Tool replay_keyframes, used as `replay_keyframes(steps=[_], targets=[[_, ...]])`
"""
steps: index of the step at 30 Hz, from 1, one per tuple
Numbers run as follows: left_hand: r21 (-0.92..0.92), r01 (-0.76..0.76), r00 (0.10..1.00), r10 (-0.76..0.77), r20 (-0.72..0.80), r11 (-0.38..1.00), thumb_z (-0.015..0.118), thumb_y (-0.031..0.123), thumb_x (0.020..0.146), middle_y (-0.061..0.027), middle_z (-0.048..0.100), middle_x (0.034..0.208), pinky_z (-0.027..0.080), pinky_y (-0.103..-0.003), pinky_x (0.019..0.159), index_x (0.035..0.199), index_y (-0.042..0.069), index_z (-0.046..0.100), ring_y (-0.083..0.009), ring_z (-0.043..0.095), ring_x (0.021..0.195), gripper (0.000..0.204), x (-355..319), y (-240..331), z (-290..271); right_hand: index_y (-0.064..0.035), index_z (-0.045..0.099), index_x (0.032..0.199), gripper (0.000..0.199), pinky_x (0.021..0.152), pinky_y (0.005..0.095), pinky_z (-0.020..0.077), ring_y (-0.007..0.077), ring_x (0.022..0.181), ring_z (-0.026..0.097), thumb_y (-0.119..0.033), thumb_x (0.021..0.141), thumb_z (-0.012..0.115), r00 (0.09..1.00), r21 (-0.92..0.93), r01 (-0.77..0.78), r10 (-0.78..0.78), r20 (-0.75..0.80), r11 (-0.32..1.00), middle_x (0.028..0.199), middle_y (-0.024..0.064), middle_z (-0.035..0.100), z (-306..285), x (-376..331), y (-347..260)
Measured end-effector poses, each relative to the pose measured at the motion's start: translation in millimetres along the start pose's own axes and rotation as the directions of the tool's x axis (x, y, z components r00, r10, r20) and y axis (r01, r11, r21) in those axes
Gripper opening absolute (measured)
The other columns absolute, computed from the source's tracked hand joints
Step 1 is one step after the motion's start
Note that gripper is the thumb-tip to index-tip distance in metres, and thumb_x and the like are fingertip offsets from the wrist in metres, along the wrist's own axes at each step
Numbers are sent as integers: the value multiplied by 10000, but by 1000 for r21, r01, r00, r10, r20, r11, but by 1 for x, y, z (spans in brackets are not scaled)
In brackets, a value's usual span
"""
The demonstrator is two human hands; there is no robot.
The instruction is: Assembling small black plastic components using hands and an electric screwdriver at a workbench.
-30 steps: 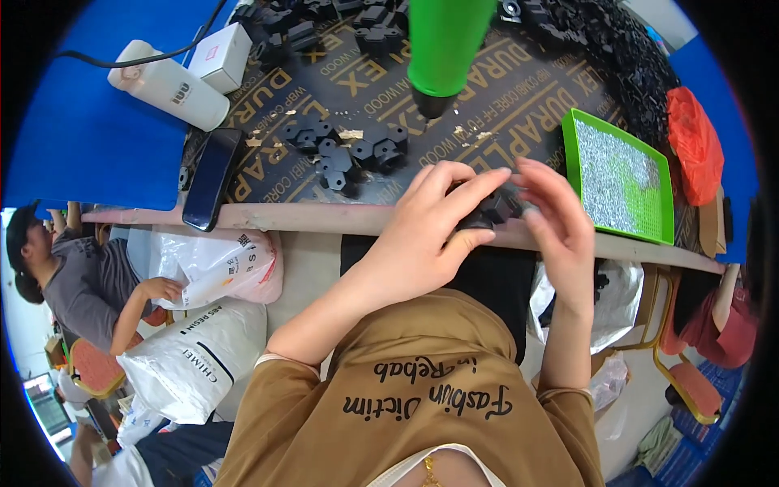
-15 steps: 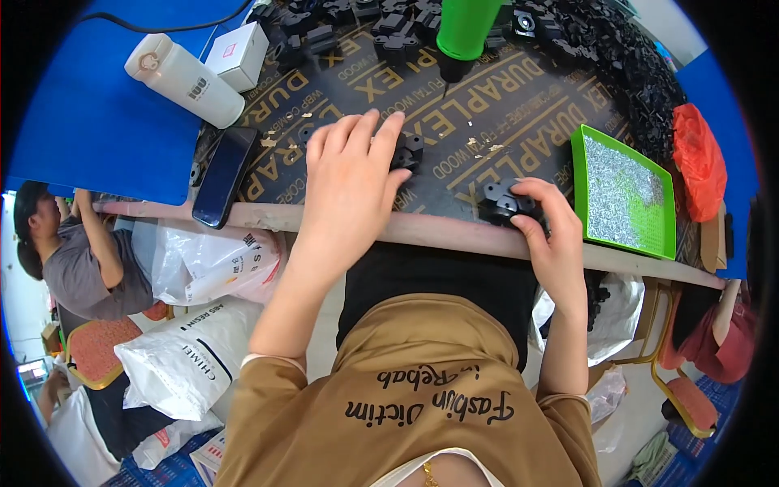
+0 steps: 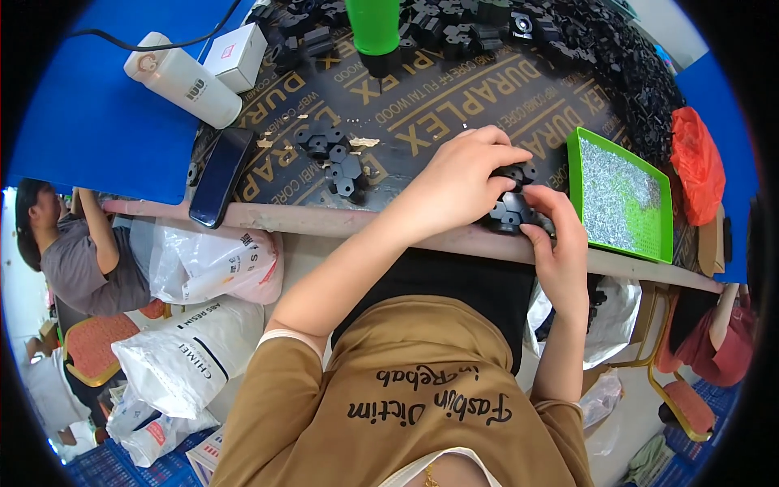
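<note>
At the table's front edge my right hand (image 3: 561, 229) pinches a black plastic part (image 3: 510, 214) with hexagonal faces and small holes. My left hand (image 3: 472, 174) is directly above it, fingers curled over another black piece (image 3: 521, 173); whether the two pieces touch cannot be made out. More black hexagonal parts (image 3: 344, 174) lie joined or touching, left of my hands. A green electric screwdriver (image 3: 375, 28) with a dark nose and thin bit hangs point down over the table. Right of my hands sits a green tray (image 3: 574, 174) of small silvery screws.
Heaps of black parts (image 3: 641, 89) cover the table's far and right sides. On the left are a phone (image 3: 221, 177), a white bottle (image 3: 185, 81) and a white box (image 3: 235, 58). A red plastic bag (image 3: 696, 162) lies right of the tray. Another person (image 3: 89, 252) sits at left.
My left hand has moved right from the black parts at left to those at my right hand. The green screwdriver has swung left. My right hand has stayed nearly in place.
</note>
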State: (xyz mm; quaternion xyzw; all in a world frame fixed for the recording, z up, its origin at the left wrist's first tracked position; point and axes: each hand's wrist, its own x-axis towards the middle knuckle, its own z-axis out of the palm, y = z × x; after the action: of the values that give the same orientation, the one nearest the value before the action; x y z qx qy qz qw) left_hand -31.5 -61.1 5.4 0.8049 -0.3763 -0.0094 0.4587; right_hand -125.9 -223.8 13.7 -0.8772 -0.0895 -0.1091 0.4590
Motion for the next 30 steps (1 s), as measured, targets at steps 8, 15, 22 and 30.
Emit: replay_keyframes(steps=[8,15,22,30], targets=[[71,-26,998,30,-50,997,553,79,869,-133,567,1103,442,-360,883,1108,65,643,-295,537,1042,256,-12,4,2,-6,598,975,247,807,380,467,332,929,573,81,744,592,995,-199,91,-99,-32,976,982,147,581,3,-4,-1],[356,198,909,-36,-415,913,582,21,815,-111,614,945,474,-387,788,928,62,666,-300,587,892,147,-87,9,-86,-29,634,897,184,753,385,480,315,874,578,24,721,639,913,-270,359,-396,-97,893,960,121,592,10,-14,-25],[348,221,975,-203,-88,911,558,-63,763,-131,453,1347,324,-377,1057,1274,113,525,-310,406,1266,542,-96,-41,-140,-77,545,1144,439,786,357,483,285,967,544,-235,761,691,886,-267,464,-439,153,845,1159,166,514,117,34,-70],[-94,364,913,-375,-160,927,619,-46,713,-91,578,1139,427,-305,908,1218,55,549,-208,541,1069,520,-111,-35,-124,-20,471,1214,533,932,423,429,355,1098,508,70,693,537,896,-202,401,-337,287,894,1242,195,489,91,41,-50]])
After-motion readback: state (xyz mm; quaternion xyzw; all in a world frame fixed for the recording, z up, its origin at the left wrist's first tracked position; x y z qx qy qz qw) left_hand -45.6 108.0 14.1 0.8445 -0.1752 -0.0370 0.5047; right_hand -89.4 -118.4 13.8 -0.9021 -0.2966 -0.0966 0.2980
